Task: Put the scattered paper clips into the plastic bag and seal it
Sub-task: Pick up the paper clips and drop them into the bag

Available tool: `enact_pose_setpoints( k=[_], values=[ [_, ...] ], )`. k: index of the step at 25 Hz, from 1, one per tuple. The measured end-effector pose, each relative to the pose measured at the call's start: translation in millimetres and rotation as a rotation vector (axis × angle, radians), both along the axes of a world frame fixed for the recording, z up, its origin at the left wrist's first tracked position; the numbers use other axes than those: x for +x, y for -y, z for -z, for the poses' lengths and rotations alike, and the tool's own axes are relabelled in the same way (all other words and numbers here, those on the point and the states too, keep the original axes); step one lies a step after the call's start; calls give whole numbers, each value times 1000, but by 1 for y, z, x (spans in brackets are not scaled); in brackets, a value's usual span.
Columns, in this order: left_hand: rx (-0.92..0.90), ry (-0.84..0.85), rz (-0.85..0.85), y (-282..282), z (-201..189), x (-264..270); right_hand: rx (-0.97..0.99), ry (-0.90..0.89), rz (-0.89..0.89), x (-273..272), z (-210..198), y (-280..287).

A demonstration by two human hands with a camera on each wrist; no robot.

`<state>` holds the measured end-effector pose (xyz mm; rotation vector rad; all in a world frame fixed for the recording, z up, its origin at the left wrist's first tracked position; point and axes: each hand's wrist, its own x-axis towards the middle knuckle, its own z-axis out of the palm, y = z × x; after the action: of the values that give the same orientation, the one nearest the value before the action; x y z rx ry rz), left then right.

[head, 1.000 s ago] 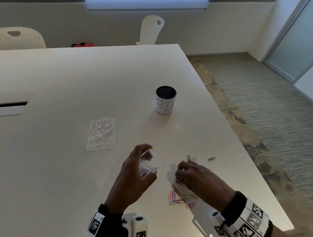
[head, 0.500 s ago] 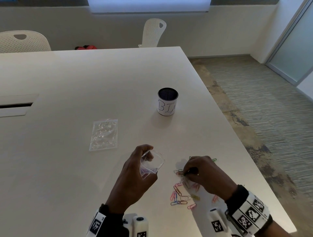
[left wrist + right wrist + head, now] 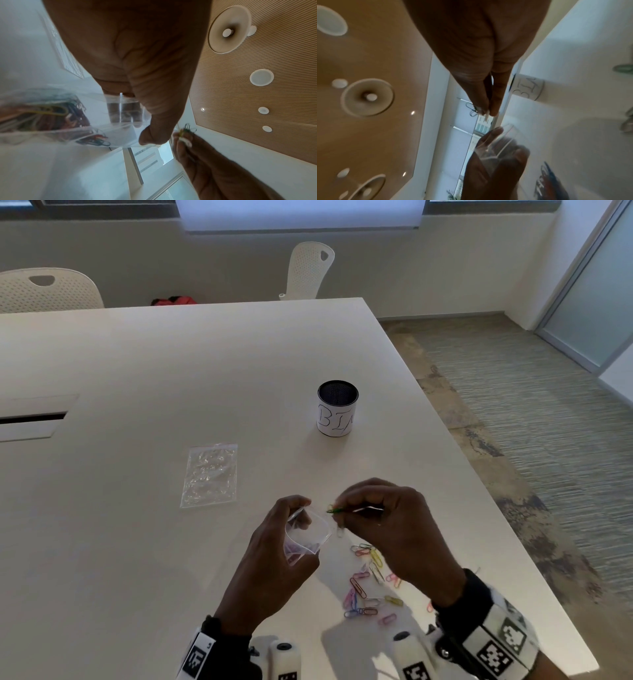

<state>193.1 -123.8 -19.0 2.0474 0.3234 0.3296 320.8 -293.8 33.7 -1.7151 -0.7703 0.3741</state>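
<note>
My left hand (image 3: 274, 556) grips a small clear plastic bag (image 3: 308, 534) with its mouth held open; coloured clips (image 3: 42, 115) lie inside it. My right hand (image 3: 383, 518) pinches a few paper clips (image 3: 333, 510), green among them, right beside the bag's mouth, just above the table. In the left wrist view the pinched clips (image 3: 186, 129) stick out of the right fingertips (image 3: 181, 138) next to my left thumb. Several loose coloured paper clips (image 3: 368, 587) lie scattered on the white table (image 3: 137, 577) below and between my wrists.
A second clear bag (image 3: 210, 474) lies flat on the table to the left. A dark mesh cup (image 3: 337, 412) with a white "BIN" label stands farther back. The table's right edge (image 3: 479, 474) runs close by my right hand. Two white chairs stand beyond the table.
My right hand has lifted off the table with clips pinched in its fingers and moved up and left to the bag's mouth. The left hand kept holding the bag in place.
</note>
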Motion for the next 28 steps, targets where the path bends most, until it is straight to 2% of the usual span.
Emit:
enact_pose_setpoints(
  k=[4, 7, 10, 14, 18, 22, 25, 28],
  values=[
    [-8, -11, 0, 1, -5, -1, -30, 237, -65, -15, 5, -26],
    [-10, -10, -6, 0, -4, -3, -92, 303, -108, -17, 6, -27],
    [2, -17, -3, -2, 0, -3, -120, 353, -78, -12, 1, -21],
    [-37, 3, -2, -2, 2, -4, -173, 338, 75, 21, 4, 12],
    [-34, -1, 3, -2, 4, -3, -504, 381, 272, 67, 30, 66],
    [-36, -6, 20, -1, 4, -1, -793, 316, 351, 83, 68, 94],
    [-29, -3, 23, 0, 3, -1, -758, 369, 317, 71, 84, 88],
    [-28, -9, 18, -1, 3, -1, -684, 329, 209, 55, 84, 67]
  ],
)
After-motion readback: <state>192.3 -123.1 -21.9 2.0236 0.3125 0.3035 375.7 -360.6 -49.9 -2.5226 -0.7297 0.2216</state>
